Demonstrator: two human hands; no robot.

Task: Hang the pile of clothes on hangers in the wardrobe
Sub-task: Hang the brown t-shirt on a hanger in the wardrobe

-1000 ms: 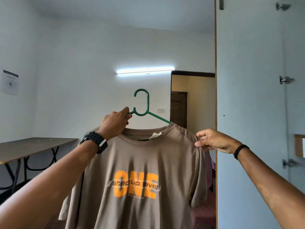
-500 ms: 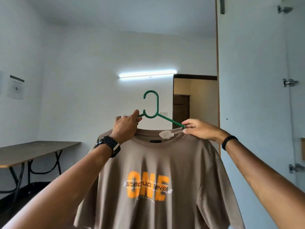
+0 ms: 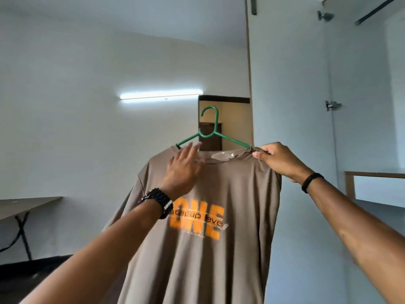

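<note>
A brown T-shirt (image 3: 241, 194) with an orange "ONE" print hangs in front of me on a green hanger (image 3: 211, 132), whose hook points up. My right hand (image 3: 276, 159) pinches the collar and the hanger's right arm together and carries the shirt. My left hand (image 3: 183, 170) has its fingers stretched out over the shirt's left shoulder, just below the hanger's left arm, and holds nothing. The wardrobe's open door (image 3: 289, 106) stands directly to the right of the shirt.
The wardrobe's inside (image 3: 372, 185) shows a shelf edge at the far right, with door hinges (image 3: 332, 105) above it. A brown table (image 3: 26, 205) on black legs stands at the left wall. A doorway (image 3: 232, 119) lies behind the hanger.
My left hand let go of the hanger's neck and opened over the left shoulder. My right hand moved out along the hanger's right arm. The view tilted upward and turned right.
</note>
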